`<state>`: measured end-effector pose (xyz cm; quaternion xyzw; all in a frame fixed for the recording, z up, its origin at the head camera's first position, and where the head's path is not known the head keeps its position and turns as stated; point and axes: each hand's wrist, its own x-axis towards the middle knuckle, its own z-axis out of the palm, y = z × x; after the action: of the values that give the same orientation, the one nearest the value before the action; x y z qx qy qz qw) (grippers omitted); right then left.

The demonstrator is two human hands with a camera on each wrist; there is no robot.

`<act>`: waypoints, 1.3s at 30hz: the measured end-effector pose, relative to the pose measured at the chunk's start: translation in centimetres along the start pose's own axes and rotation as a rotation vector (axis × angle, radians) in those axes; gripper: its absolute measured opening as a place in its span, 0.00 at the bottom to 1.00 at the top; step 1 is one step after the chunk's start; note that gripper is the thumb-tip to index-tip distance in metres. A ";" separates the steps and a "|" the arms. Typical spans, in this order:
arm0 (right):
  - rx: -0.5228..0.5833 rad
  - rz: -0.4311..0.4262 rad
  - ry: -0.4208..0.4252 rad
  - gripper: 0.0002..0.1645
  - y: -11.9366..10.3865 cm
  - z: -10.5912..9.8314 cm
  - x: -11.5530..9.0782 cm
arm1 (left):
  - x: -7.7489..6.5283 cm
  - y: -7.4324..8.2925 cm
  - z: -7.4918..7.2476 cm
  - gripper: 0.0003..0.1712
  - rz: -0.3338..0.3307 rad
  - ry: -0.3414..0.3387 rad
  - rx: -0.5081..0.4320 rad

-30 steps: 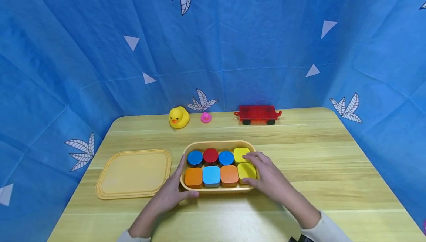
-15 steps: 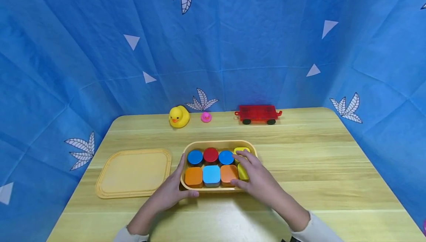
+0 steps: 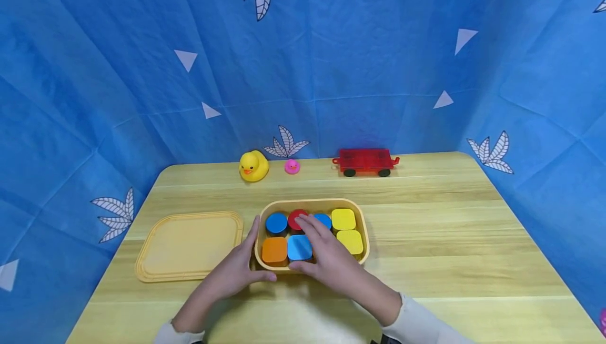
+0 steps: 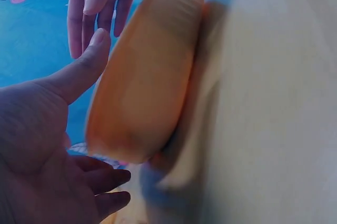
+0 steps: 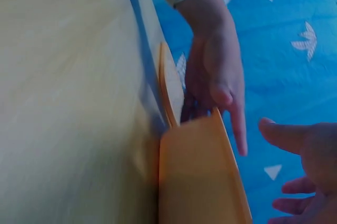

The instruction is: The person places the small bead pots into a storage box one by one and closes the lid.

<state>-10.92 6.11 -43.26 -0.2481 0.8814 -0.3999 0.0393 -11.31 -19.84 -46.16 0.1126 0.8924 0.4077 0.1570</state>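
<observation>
In the head view, a pale orange tub (image 3: 310, 201) holds two rows of blocks or capped pieces. The back row has a blue round one (image 3: 276, 223), a red round one (image 3: 294, 220), another blue one and a yellow square (image 3: 343, 219). In front are an orange square (image 3: 274, 251), a light blue square (image 3: 299, 248) and a yellow square (image 3: 350, 241). My left hand (image 3: 235, 269) spreads thumb and fingers around the tub's left end. My right hand (image 3: 333, 260) is over the middle, thumb and fingers apart above the light blue square, hiding part of the front row.
A flat pale orange lid (image 3: 189, 246) lies left of the tub on the wooden table (image 3: 450, 260). Along the back edge stand a yellow duck (image 3: 254, 166), a small pink duck (image 3: 292, 167) and a red wagon (image 3: 365, 161). Blue cloth (image 3: 379, 60) surrounds the table.
My right hand has moved left across the tub, from the yellow squares to the light blue square, uncovering the yellow ones. My left hand stays almost still at the tub's left end.
</observation>
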 end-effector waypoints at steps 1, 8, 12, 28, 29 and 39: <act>0.003 0.002 -0.013 0.54 -0.3 0.3 0.2 | -0.2 -0.1 -0.3 0.75 -0.001 -0.002 0.003; 0.022 -0.029 -0.078 0.60 -2.9 2.3 1.4 | -1.8 -1.6 -3.6 0.75 0.049 0.038 0.024; 0.019 -0.044 -0.096 0.61 -4.2 3.4 2.1 | -2.9 -2.9 -5.4 0.75 0.054 0.075 0.053; 0.014 -0.054 -0.194 0.66 -8.0 10.3 4.4 | -7.4 -9.8 -12.1 0.72 -0.121 0.154 0.034; 0.022 -0.033 -0.194 0.67 -8.1 10.7 4.5 | -7.6 -10.2 -12.5 0.72 -0.135 0.154 0.033; 0.190 0.176 -0.091 0.70 -7.2 13.6 5.9 | -8.2 -14.2 -14.7 0.71 -0.241 0.141 0.004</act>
<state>-9.52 -9.99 -46.42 -0.1828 0.8552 -0.4650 0.1378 -10.27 -41.82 -46.39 -0.0238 0.9091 0.3909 0.1416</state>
